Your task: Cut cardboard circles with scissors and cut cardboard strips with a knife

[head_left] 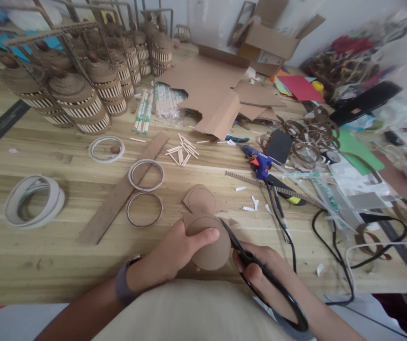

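My left hand (175,253) pinches a brown cardboard disc (212,248) near the table's front edge, thumb lying across its top. My right hand (263,270) is closed through the handles of black scissors (239,248), whose blades meet the disc's upper right rim. A second cut cardboard circle (199,199) lies flat just beyond the held one. A grey watch band is on my left wrist.
Cardboard rings (145,174), a tape roll (35,201) and a long cardboard strip (123,189) lie to the left. A blue glue gun (258,163) with black cords, loose sticks (184,151), cardboard sheets (207,90) and woven baskets (83,90) crowd the back and right.
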`<state>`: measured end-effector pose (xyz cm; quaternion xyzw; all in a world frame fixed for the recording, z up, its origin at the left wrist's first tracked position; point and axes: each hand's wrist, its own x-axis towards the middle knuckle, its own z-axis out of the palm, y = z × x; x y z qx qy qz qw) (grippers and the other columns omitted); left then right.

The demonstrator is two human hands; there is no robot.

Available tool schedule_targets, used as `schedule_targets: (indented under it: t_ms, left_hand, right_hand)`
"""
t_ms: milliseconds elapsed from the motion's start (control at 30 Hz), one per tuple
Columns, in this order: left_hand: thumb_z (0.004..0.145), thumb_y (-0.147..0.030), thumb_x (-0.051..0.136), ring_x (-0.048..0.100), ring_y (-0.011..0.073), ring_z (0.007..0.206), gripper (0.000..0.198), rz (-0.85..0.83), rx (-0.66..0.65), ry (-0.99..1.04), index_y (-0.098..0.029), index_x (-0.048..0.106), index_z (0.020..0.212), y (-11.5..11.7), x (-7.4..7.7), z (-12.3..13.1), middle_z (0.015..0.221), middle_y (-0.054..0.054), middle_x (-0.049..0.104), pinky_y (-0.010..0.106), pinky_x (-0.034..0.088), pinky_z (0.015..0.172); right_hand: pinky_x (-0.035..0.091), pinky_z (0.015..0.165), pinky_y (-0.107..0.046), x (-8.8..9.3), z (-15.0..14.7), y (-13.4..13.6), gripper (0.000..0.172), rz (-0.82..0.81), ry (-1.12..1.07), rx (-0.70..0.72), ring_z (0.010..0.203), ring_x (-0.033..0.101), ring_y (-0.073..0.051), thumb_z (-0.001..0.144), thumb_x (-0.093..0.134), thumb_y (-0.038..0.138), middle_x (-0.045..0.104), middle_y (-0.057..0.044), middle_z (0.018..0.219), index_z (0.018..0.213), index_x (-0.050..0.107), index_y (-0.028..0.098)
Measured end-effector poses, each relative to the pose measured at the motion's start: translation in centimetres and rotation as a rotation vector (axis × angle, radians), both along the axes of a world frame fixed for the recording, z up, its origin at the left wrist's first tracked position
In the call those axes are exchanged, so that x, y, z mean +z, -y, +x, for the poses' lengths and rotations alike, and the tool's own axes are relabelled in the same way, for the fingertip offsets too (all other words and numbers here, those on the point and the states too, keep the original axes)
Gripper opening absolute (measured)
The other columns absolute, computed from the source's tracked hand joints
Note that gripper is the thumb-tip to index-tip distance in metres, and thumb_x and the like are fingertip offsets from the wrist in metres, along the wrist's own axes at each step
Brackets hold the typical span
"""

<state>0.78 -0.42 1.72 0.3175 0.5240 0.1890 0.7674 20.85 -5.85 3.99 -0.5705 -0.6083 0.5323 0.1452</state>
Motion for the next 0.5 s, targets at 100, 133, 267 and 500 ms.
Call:
schedule_targets:
  t_ms: [100, 133, 267, 500]
  left_hand:
    - [0.068, -0.047, 0.079, 0.069, 0.0312, 0.104, 0.050, -0.010, 0.006, -0.014, -0.018, 0.064, 0.107, 0.0, -0.1, 0.0, 0.104, 0.008, 0.076, 0.040, 0.053, 0.085]
    - [0.068, -0.046, 0.079, 0.070, 0.0306, 0.101, 0.050, -0.012, 0.007, -0.014, -0.018, 0.064, 0.107, 0.0, -0.1, 0.0, 0.105, 0.008, 0.076, 0.039, 0.053, 0.083]
    - [0.070, -0.047, 0.079, 0.070, 0.0304, 0.101, 0.052, -0.027, 0.028, 0.008, -0.019, 0.063, 0.110, 0.1, 0.0, 0.0, 0.103, 0.008, 0.076, 0.039, 0.054, 0.083]
    - [0.069, -0.044, 0.081, 0.068, 0.0330, 0.110, 0.050, -0.005, 0.045, 0.018, -0.020, 0.066, 0.110, 0.1, 0.1, -0.1, 0.106, 0.008, 0.077, 0.040, 0.055, 0.087]
  right_hand:
    - [0.024, 0.056, -0.029, 0.2, 0.0, -0.1, 0.072, -0.004, -0.004, 0.020, 0.061, 0.031, -0.014, 0.079, 0.024, 0.093, 0.035, 0.005, 0.065, 0.072, 0.041, 0.022]
    - [0.024, 0.056, -0.029, 0.2, 0.0, -0.2, 0.073, -0.004, -0.005, 0.024, 0.060, 0.031, -0.014, 0.079, 0.024, 0.093, 0.036, 0.005, 0.065, 0.072, 0.041, 0.022]
    - [0.026, 0.054, -0.029, -0.2, 0.1, -0.2, 0.075, 0.002, -0.006, 0.031, 0.057, 0.032, -0.013, 0.076, 0.021, 0.096, 0.037, 0.005, 0.062, 0.071, 0.041, 0.023]
    - [0.028, 0.050, -0.028, -1.4, 0.6, 0.0, 0.077, 0.062, -0.071, 0.048, 0.050, 0.034, -0.012, 0.079, 0.020, 0.094, 0.039, 0.005, 0.054, 0.071, 0.046, 0.022]
